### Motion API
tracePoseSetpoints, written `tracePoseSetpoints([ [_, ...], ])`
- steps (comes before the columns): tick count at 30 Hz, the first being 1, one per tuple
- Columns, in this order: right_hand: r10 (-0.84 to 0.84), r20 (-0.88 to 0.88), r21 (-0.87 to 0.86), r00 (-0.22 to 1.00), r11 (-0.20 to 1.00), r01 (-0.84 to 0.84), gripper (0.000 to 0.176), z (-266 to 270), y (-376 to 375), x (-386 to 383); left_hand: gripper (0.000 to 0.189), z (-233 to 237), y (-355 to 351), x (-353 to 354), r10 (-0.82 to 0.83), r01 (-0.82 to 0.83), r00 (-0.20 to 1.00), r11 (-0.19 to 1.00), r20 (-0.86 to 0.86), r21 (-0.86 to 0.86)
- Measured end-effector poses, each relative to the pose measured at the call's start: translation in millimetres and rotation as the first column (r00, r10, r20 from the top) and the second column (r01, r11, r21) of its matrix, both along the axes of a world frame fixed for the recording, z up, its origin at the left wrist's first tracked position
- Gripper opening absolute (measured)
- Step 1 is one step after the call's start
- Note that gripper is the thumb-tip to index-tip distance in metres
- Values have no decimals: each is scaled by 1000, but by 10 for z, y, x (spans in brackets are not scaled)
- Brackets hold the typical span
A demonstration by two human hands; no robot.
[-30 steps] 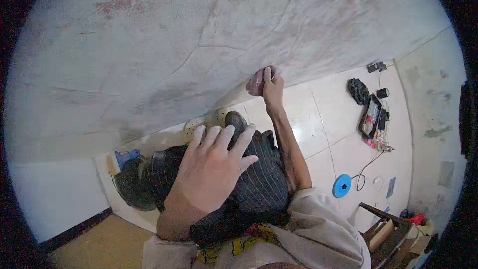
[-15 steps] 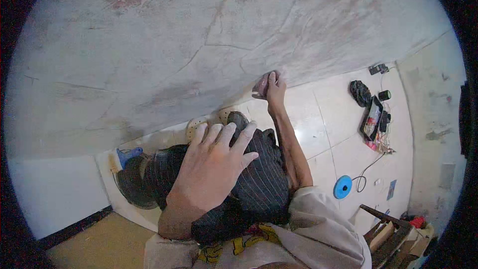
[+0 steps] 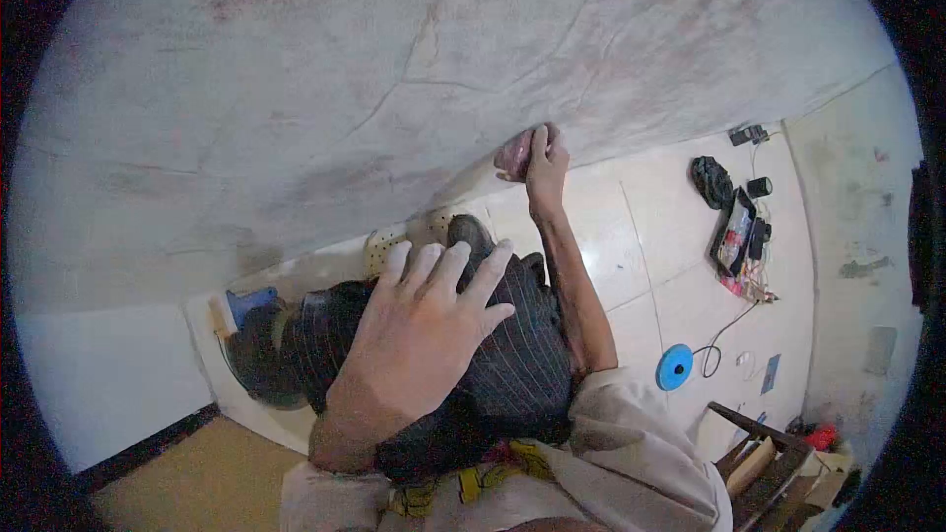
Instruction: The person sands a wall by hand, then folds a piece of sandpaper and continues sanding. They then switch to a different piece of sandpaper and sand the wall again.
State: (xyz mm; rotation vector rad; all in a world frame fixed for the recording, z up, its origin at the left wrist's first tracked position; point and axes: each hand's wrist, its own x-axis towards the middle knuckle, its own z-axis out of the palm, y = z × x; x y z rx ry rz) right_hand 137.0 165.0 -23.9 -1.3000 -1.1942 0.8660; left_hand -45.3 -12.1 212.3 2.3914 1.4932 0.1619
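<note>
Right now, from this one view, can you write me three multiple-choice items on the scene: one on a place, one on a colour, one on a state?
1. Where does the left hand lie?
A. on the knee
B. on a ladder
C. in a bucket

2. What colour is the disc on the floor?
A. red
B. blue
C. green

3. How is the right hand?
A. open and free
B. shut on a pad held to the wall
C. in a pocket

Answers:
1 A, as the open palm lies flat on the striped knee.
2 B, as the disc is plainly blue.
3 B, as the hand clasps the pinkish pad at the wall.
</note>
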Motion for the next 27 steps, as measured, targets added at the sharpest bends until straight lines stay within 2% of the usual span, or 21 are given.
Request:
tracePoseSetpoints([
  [2,-37,-317,-235,948,971,-40,33,72,-55,-36,54,32,28,-7,5,-5,1000,1000,-2,-11],
  [3,-32,-321,-228,947,973,-44,33,57,-18,-36,54,38,31,-8,5,-5,1000,1000,-8,4],
  [5,-68,-105,-129,992,990,54,36,-12,10,-21,54,21,9,-13,10,-10,1000,1000,-11,18],
  [9,-6,-107,-154,994,988,-11,37,85,-49,6,54,15,30,-11,8,-8,1000,1000,-4,-24],
  [11,-83,-312,-345,947,938,-31,36,186,-125,-39,54,24,38,-17,9,-9,1000,1000,-10,-12],
  [12,-80,-313,-339,946,940,-33,36,145,-89,-46,54,26,30,-17,12,-12,1000,1000,-20,-6],
  [14,-64,-10,-80,998,995,63,34,18,-24,-58,53,35,45,-1,21,-21,999,1000,-31,-3],
  [15,-61,-8,-92,998,994,60,34,-36,-16,-37,54,43,43,8,23,-23,999,1000,-36,-12],
  [17,39,-159,-120,986,991,-59,37,-33,16,-10,54,43,45,6,19,-20,999,999,-44,-28],
  [18,5,-329,-219,944,972,-82,37,48,-58,-40,55,49,48,9,15,-15,999,1000,-35,-26],
  [22,9,-229,-240,973,969,-66,38,166,-53,-23,55,26,41,9,13,-13,1000,1000,-27,-10],
  [24,46,-138,-164,989,984,-69,40,252,-70,-22,55,18,21,13,14,-14,1000,1000,-14,2],
  [25,42,-137,-172,990,983,-65,40,230,-100,-39,54,15,20,4,13,-13,1000,1000,-2,11],
  [27,-69,-280,-259,958,966,-6,40,238,-81,-90,54,33,56,-6,6,-6,1000,1000,-2,1],
])
